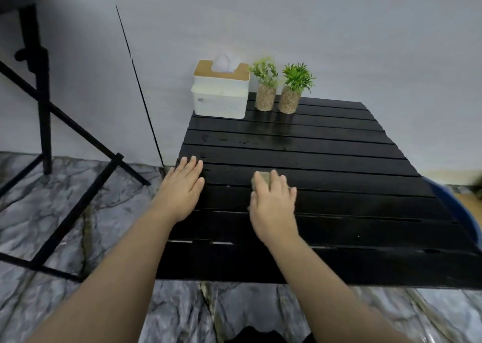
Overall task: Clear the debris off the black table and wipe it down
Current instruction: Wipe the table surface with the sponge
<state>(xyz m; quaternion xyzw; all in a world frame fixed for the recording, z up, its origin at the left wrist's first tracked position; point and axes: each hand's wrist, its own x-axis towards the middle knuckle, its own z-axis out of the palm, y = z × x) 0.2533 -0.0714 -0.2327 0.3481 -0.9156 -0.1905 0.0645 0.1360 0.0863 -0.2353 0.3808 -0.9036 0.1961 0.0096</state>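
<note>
The black slatted table (pixel 339 160) fills the middle and right of the view, and its far slats glisten wet. My left hand (pixel 181 189) lies flat on the table's left edge with straight fingers. My right hand (pixel 272 204) presses a small tan cloth or sponge (pixel 263 178) onto the slats near the middle; only the cloth's far edge shows past my fingers. No loose debris shows on the tabletop.
A white tissue box (pixel 220 96) with a wooden lid and two small potted plants (pixel 264 87) (pixel 293 89) stand at the table's far left corner. A black tripod stand (pixel 44 108) is on the marble floor to the left. A blue basin (pixel 456 207) sits beyond the table's right edge.
</note>
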